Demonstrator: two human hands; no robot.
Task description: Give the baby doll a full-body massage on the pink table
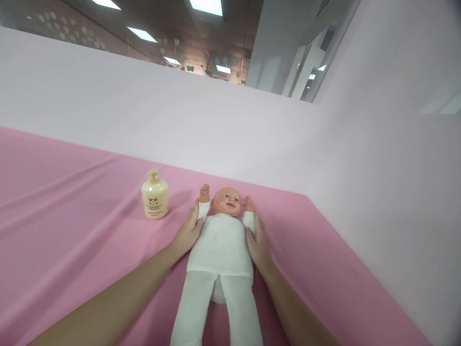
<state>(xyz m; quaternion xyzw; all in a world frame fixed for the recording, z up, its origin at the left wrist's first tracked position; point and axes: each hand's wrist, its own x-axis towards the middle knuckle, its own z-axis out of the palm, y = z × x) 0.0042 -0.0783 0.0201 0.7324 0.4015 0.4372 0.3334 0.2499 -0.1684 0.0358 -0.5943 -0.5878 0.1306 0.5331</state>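
Observation:
A baby doll with a white cloth body lies on its back, its head toward the wall and its legs toward me. Both its arms are bent up beside its head. My left hand is closed around the doll's arm on the left, thumb on the near side of the white sleeve. On the other side, my right hand grips the doll's other arm in the same way. The doll's small fists show above my hands. My fingers are partly hidden behind the doll's arms.
A cream pump bottle with a cartoon label stands upright to the left of the doll. Pink cloth with some creases covers the surface. A white wall rises behind, and another white wall closes off the right side.

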